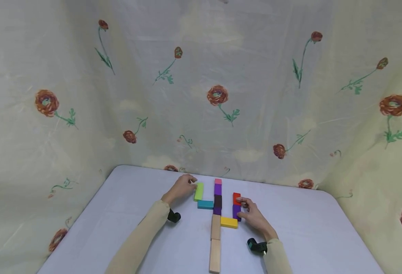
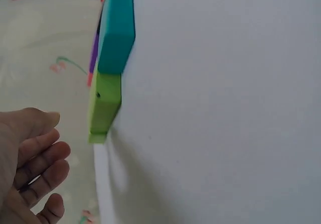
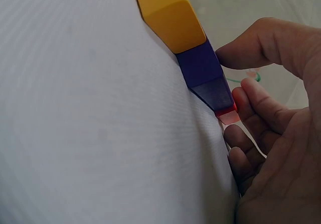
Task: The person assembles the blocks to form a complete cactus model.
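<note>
Small wooden blocks form a figure on the white table. My left hand (image 1: 184, 185) is beside the upright lime-green block (image 1: 199, 191) at the left, and its loosely bent fingers hold nothing in the left wrist view. A teal block (image 1: 205, 204) lies crosswise just below the green one. On the right, my right hand (image 1: 254, 216) touches the side of a red block (image 1: 236, 197) and the purple block (image 1: 236, 211) below it. Its thumb (image 3: 246, 53) lies along the purple block, with the fingers spread toward the red end. A yellow block (image 1: 229, 222) sits crosswise below these.
Between the hands runs a central column: a pink block (image 1: 218, 181), a violet block (image 1: 218, 189), a dark brown block (image 1: 217, 201), a dark purple block (image 1: 217, 211) and two plain wood blocks (image 1: 215, 255). A flowered cloth (image 1: 201, 95) hangs behind the table (image 1: 310, 228).
</note>
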`<action>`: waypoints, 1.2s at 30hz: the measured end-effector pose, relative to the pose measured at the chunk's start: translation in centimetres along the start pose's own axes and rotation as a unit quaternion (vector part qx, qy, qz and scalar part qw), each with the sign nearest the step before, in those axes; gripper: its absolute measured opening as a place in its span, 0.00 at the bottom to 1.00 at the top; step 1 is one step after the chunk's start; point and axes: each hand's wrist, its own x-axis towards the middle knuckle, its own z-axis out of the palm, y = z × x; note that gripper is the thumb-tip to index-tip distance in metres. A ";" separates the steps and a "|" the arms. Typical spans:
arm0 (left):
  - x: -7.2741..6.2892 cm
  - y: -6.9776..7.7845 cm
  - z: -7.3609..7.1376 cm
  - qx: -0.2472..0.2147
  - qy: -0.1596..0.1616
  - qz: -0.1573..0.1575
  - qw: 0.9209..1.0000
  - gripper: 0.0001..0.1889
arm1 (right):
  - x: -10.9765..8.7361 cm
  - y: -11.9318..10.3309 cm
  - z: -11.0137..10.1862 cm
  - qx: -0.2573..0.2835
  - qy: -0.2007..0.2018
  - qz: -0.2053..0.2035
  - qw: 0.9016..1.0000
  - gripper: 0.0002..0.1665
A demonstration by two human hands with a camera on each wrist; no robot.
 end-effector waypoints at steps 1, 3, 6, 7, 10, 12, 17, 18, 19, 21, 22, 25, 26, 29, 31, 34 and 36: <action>-0.4 0.3 -0.1 0.008 0.004 0.005 1.000 0.13 | 0.0 0.0 0.0 0.000 0.000 -0.001 1.000 0.31; -1.2 0.9 -0.2 0.027 0.009 0.018 0.999 0.10 | 0.0 0.0 0.0 -0.003 0.000 -0.004 1.000 0.31; -2.4 1.8 -0.1 0.058 0.004 0.041 0.997 0.08 | 0.0 0.0 0.1 -0.001 0.000 -0.005 1.000 0.31; -2.7 2.1 0.1 0.068 -0.002 0.046 0.997 0.08 | 0.0 0.0 0.1 -0.003 -0.001 -0.007 1.000 0.31; -3.7 2.8 0.5 0.093 -0.025 0.068 0.993 0.07 | 0.1 0.0 0.0 0.002 -0.002 -0.005 1.000 0.31; -4.2 2.9 0.8 0.111 -0.040 0.085 0.989 0.07 | 0.1 0.1 0.0 0.001 -0.003 -0.005 1.000 0.31; -4.9 2.9 1.4 0.144 -0.052 0.120 0.981 0.08 | 0.2 0.2 0.1 -0.002 -0.002 -0.003 1.000 0.31; -4.9 2.9 1.4 0.145 -0.052 0.124 0.980 0.08 | 0.3 0.2 0.1 -0.003 -0.002 -0.004 1.000 0.31; -5.0 2.8 1.4 0.147 -0.052 0.127 0.980 0.08 | 0.3 0.2 0.1 -0.003 -0.002 -0.004 1.000 0.31; -5.0 2.7 1.5 0.143 -0.053 0.130 0.980 0.08 | 0.3 0.2 0.1 -0.002 -0.002 -0.004 1.000 0.31; -5.0 2.7 1.5 0.140 -0.054 0.131 0.980 0.08 | 0.3 0.2 0.1 -0.002 -0.002 -0.004 1.000 0.31; -4.9 2.6 1.5 0.135 -0.055 0.138 0.980 0.07 | 0.3 0.1 0.1 -0.001 -0.002 -0.004 1.000 0.31; -4.9 2.6 1.6 0.135 -0.054 0.139 0.980 0.07 | 0.3 0.0 0.1 -0.001 -0.001 -0.003 1.000 0.31; -4.8 2.5 1.7 0.140 -0.049 0.147 0.978 0.07 | 0.2 -0.1 0.1 0.001 0.000 0.000 1.000 0.31; -4.7 2.4 1.7 0.143 -0.047 0.149 0.977 0.07 | 0.2 -0.1 0.1 0.000 0.000 0.006 1.000 0.31; -4.7 2.3 1.8 0.140 -0.045 0.149 0.978 0.07 | 0.1 -0.2 0.2 -0.004 -0.001 0.011 1.000 0.31; -4.7 2.3 1.9 0.137 -0.045 0.146 0.979 0.07 | 0.1 -0.2 0.2 -0.007 -0.002 0.014 1.000 0.32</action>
